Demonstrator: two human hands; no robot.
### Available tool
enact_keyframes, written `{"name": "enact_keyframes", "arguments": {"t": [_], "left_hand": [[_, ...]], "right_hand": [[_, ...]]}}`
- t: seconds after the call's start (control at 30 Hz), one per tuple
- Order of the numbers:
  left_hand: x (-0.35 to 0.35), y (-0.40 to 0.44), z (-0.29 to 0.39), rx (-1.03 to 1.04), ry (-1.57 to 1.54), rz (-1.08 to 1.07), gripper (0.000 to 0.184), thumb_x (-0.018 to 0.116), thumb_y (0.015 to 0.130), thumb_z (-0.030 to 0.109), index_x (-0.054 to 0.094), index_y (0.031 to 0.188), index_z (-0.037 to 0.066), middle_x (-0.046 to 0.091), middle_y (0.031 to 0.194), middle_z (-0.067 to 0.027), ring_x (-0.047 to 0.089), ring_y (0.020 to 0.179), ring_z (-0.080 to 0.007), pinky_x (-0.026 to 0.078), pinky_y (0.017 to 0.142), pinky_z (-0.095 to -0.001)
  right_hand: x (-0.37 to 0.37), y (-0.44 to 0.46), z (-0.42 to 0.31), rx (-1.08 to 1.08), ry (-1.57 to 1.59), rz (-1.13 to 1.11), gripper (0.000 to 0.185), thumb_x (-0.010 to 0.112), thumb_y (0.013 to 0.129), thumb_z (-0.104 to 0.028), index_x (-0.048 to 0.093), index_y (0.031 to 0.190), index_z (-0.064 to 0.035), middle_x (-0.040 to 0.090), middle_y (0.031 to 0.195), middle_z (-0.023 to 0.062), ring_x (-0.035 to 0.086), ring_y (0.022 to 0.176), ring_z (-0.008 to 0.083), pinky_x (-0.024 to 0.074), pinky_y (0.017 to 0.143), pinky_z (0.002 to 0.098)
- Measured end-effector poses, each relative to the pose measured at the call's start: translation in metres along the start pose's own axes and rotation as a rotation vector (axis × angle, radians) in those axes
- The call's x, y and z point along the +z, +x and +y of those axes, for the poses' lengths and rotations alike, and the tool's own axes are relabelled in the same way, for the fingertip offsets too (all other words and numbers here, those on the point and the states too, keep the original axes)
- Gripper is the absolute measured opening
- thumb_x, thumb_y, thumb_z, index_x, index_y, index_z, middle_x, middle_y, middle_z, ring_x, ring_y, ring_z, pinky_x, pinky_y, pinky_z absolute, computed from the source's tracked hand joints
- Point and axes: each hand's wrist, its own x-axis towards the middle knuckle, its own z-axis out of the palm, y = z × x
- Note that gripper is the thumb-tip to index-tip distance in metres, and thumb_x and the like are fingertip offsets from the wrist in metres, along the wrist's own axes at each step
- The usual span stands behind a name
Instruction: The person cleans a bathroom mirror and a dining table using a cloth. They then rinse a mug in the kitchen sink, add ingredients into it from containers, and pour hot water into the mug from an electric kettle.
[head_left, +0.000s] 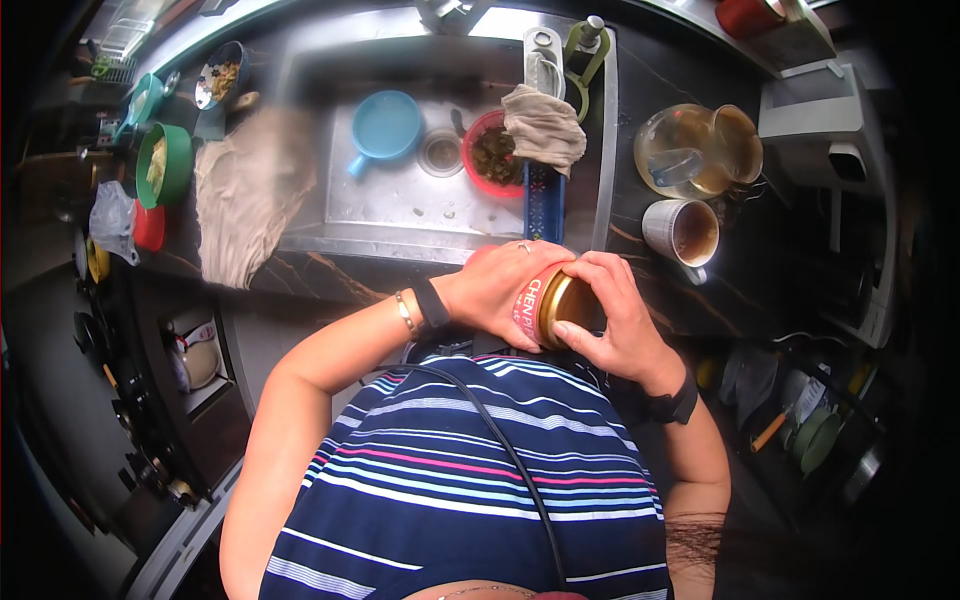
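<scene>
Close to my body, at the counter's front edge, is a jar with a red and white label [527,306] and a gold lid [566,308]. It lies tilted, with its lid toward the right. My left hand [490,288] is wrapped round the labelled body. My right hand [632,325] grips the lid's rim, thumb below and fingers above. The lid looks seated on the jar. What the jar holds is hidden by the label and my hand.
Beyond my hands is a steel sink [385,215] with a blue handled pan [386,125] and a red bowl of dark leaves [493,165]. A beige cloth [245,195] lies left. At right stand a glass pitcher [665,135] and a mug [665,222]; a green bowl [176,165] is far left.
</scene>
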Motion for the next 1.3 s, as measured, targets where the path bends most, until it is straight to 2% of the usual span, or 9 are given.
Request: {"name": "enact_keyframes", "arguments": {"t": [0.17,0.33,0.43,0.73,0.97,1.07,1.1,1.17,1.3], "left_hand": [[-0.009,0.005,0.000,-0.009,-0.058,-0.082,0.093,0.086,0.049,0.036,0.042,0.126,0.004,0.053,0.120,-0.0161,0.052,0.111,-0.0332,0.039,0.095,-0.0405],[-0.030,0.019,-0.003,-0.046,-0.114,-0.258,0.099,0.086,0.048,0.036,0.042,0.128,-0.001,0.052,0.122,-0.0180,0.050,0.116,-0.0318,0.036,0.101,-0.0383],[-0.039,0.025,-0.005,-0.014,-0.143,-0.260,0.092,0.086,0.050,0.033,0.044,0.128,0.005,0.057,0.114,-0.0147,0.056,0.106,-0.0312,0.045,0.090,-0.0382],[-0.036,0.025,-0.017,-0.137,-0.333,-0.370,0.099,0.088,0.043,0.037,0.046,0.126,0.003,0.057,0.115,-0.0154,0.056,0.108,-0.0310,0.044,0.094,-0.0356],[-0.023,0.030,-0.030,0.073,-0.315,-0.399,0.087,0.088,0.045,0.034,0.050,0.117,0.005,0.059,0.107,-0.0145,0.057,0.100,-0.0340,0.046,0.086,-0.0376],[-0.032,0.026,-0.042,-0.007,-0.471,-0.418,0.092,0.090,0.046,0.033,0.048,0.123,0.005,0.059,0.113,-0.0129,0.057,0.107,-0.0278,0.045,0.092,-0.0360],[-0.037,0.023,-0.045,-0.085,-0.630,-0.405,0.094,0.091,0.046,0.033,0.048,0.125,0.005,0.059,0.116,-0.0122,0.057,0.109,-0.0252,0.044,0.094,-0.0353],[-0.043,0.025,-0.044,-0.130,-0.737,-0.377,0.098,0.092,0.047,0.032,0.045,0.129,0.006,0.058,0.120,-0.0108,0.055,0.113,-0.0212,0.043,0.097,-0.0343],[-0.039,0.023,-0.047,-0.152,-0.567,-0.403,0.100,0.092,0.046,0.032,0.044,0.130,0.005,0.058,0.119,-0.0113,0.056,0.111,-0.0209,0.044,0.095,-0.0339]], "right_hand": [[0.007,0.008,0.000,-0.149,-0.032,0.011,0.051,0.075,0.070,-0.020,0.053,0.111,-0.0018,0.049,0.113,0.0168,0.048,0.103,0.0353,0.0407,0.091,0.0420],[0.022,0.012,-0.010,-0.059,-0.099,0.116,0.052,0.076,0.071,-0.024,0.050,0.111,-0.0030,0.048,0.113,0.0176,0.047,0.103,0.0355,0.0394,0.090,0.0430],[0.022,0.009,-0.007,0.021,-0.147,0.151,0.058,0.075,0.072,-0.027,0.046,0.116,-0.0035,0.046,0.114,0.0187,0.045,0.103,0.0361,0.0391,0.090,0.0436],[0.010,0.022,0.003,-0.052,-0.008,0.069,0.049,0.078,0.067,-0.024,0.055,0.105,-0.0016,0.053,0.105,0.0168,0.052,0.095,0.0337,0.0435,0.084,0.0403],[0.020,0.017,-0.006,0.064,-0.019,0.165,0.022,0.067,0.069,-0.008,0.054,0.085,-0.0015,0.054,0.091,0.0160,0.052,0.080,0.0330,0.0446,0.072,0.0391],[0.025,0.004,-0.001,0.163,-0.076,0.200,0.013,0.054,0.065,0.004,0.045,0.072,-0.0011,0.050,0.081,0.0155,0.051,0.077,0.0328,0.0438,0.069,0.0370],[0.033,-0.021,0.014,0.324,0.083,0.107,0.014,0.051,0.064,0.008,0.044,0.072,-0.0016,0.048,0.079,0.0158,0.051,0.075,0.0327,0.0434,0.067,0.0354],[0.044,-0.038,0.008,0.295,0.156,0.062,0.014,0.051,0.067,0.009,0.045,0.073,-0.0014,0.048,0.078,0.0156,0.052,0.074,0.0326,0.0436,0.068,0.0333],[0.029,-0.027,0.015,0.249,0.154,0.317,0.026,0.062,0.078,-0.004,0.049,0.100,-0.0010,0.051,0.103,0.0166,0.053,0.094,0.0292,0.0431,0.084,0.0365]]}}
